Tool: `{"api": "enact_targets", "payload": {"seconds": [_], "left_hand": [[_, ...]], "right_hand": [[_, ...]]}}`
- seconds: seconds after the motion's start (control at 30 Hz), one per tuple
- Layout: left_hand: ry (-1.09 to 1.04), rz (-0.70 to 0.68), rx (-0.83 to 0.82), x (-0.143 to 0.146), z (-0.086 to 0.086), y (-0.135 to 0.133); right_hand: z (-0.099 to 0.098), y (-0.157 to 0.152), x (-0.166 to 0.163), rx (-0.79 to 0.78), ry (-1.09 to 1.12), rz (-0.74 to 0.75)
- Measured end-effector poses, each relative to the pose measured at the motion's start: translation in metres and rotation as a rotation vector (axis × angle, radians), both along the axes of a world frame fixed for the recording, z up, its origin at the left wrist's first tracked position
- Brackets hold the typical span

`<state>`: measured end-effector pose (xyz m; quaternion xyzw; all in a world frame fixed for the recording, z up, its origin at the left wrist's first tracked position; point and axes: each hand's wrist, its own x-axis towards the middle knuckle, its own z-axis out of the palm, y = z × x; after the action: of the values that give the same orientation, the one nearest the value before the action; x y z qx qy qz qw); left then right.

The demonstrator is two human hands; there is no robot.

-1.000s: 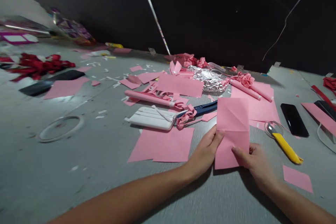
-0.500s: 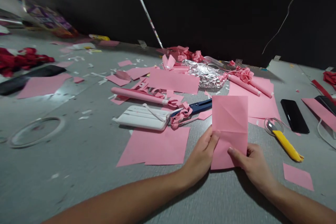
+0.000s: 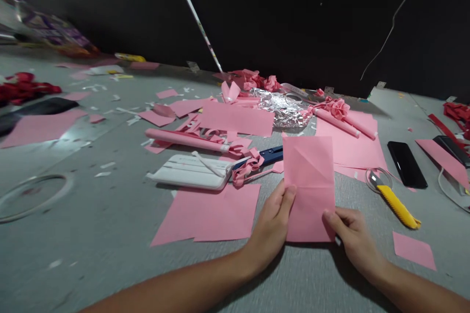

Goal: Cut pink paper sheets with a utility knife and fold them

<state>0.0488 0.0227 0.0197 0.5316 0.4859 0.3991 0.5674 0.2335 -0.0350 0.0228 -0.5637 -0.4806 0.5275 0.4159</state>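
Observation:
A creased pink paper sheet [image 3: 309, 181] stands tilted up from the grey table [image 3: 110, 234], its lower edge near the surface. My left hand [image 3: 270, 227] pinches its left edge with thumb and fingers. My right hand [image 3: 351, 237] grips its lower right corner, thumb on the front. More flat pink sheets [image 3: 209, 212] lie just left of my left hand.
A yellow utility knife [image 3: 394, 200] and a small pink square [image 3: 414, 250] lie to the right, with black phones [image 3: 407, 164] beyond. Behind the sheet are blue scissors [image 3: 268, 155], a white case [image 3: 191, 172], rolled pink tubes [image 3: 185, 140], crumpled foil [image 3: 282, 107] and paper scraps. A tape ring [image 3: 31, 195] lies far left.
The view has drifted, so everything sits a little further left. My right hand has slid down to the sheet's lower right corner; the left hand keeps its hold.

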Motion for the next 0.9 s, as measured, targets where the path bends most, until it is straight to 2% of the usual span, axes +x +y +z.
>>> {"api": "enact_targets", "payload": {"seconds": [0.3, 0.47, 0.63, 0.8, 0.9], "left_hand": [[0.005, 0.022, -0.009, -0.002, 0.003, -0.002], [0.027, 0.115, 0.050, -0.006, 0.005, 0.004], [0.016, 0.091, 0.045, -0.008, 0.007, 0.008], [0.007, 0.133, 0.055, -0.009, 0.004, 0.005], [-0.006, 0.130, 0.055, -0.009, 0.004, 0.007]], "right_hand": [[0.001, -0.001, 0.000, -0.036, 0.018, 0.036], [-0.004, -0.005, 0.001, -0.035, 0.027, 0.108], [-0.010, -0.006, 0.002, -0.081, 0.069, 0.071], [-0.011, -0.009, 0.002, -0.070, 0.074, 0.126], [-0.013, -0.010, 0.002, -0.092, 0.088, 0.103]]}}
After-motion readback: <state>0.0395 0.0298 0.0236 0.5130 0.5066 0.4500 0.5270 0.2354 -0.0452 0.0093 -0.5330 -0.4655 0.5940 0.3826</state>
